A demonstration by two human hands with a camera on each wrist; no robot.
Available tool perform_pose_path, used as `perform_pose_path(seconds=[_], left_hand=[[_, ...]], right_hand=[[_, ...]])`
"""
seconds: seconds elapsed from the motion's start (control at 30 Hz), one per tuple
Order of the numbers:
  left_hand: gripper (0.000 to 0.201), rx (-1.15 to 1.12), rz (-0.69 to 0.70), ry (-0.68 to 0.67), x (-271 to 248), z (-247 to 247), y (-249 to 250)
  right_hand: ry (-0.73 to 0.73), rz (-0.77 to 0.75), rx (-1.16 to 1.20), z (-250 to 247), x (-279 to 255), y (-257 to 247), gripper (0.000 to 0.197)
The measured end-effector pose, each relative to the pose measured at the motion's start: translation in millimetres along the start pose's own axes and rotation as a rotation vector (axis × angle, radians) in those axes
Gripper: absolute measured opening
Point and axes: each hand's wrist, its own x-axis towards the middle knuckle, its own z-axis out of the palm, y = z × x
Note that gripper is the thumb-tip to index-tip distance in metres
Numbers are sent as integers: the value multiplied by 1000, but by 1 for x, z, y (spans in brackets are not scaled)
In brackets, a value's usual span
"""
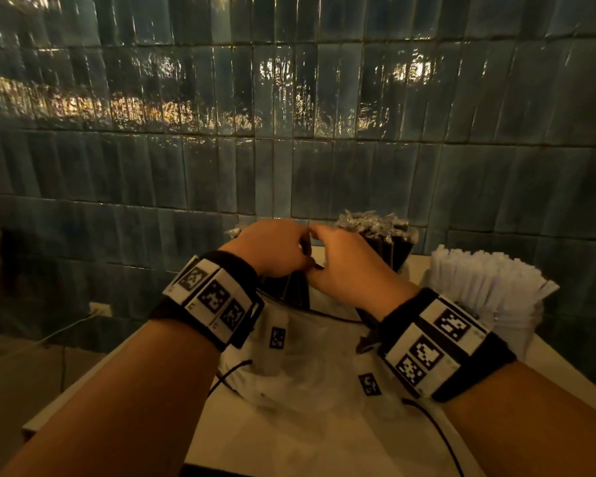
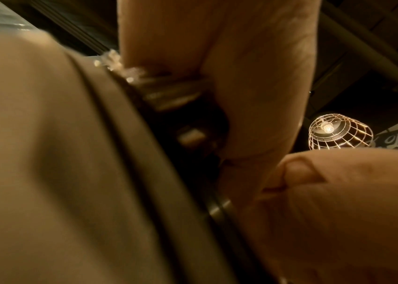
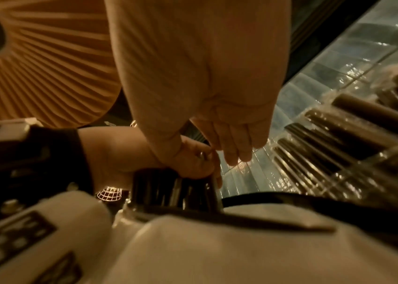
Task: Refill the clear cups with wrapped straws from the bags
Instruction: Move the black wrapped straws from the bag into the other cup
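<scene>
A white drawstring bag [image 1: 307, 356] lies on the table, and a bundle of black wrapped straws [image 1: 291, 287] sticks up out of its mouth. My left hand [image 1: 279, 246] grips the top of that bundle [image 3: 173, 188], fingers curled round it. My right hand [image 1: 344, 266] meets it from the right, and its thumb and forefinger pinch at the bundle's top beside the left fingers. Behind the hands a clear cup [image 1: 389, 242] holds several black wrapped straws [image 3: 338, 144]. The bag's cloth [image 2: 35, 153] fills the left wrist view, with the bundle [image 2: 183, 107] in my fist.
A second holder of white paper-wrapped straws [image 1: 486, 284] stands at the right. The tiled wall [image 1: 289, 132] rises right behind the cups. The table's left edge [image 1: 83, 383] drops to the floor. A black drawstring [image 1: 434, 428] trails over the near table top.
</scene>
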Motion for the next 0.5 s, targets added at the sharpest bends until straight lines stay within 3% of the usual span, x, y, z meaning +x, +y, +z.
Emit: perform_pose_path(seconds=[0.2, 0.5], left_hand=[[14, 6, 19, 1, -4, -2, 0], [15, -22, 9, 2, -2, -1, -5]], right_hand=[[-85, 153, 349, 21, -7, 6, 71], [-31, 180, 412, 37, -4, 8, 76]])
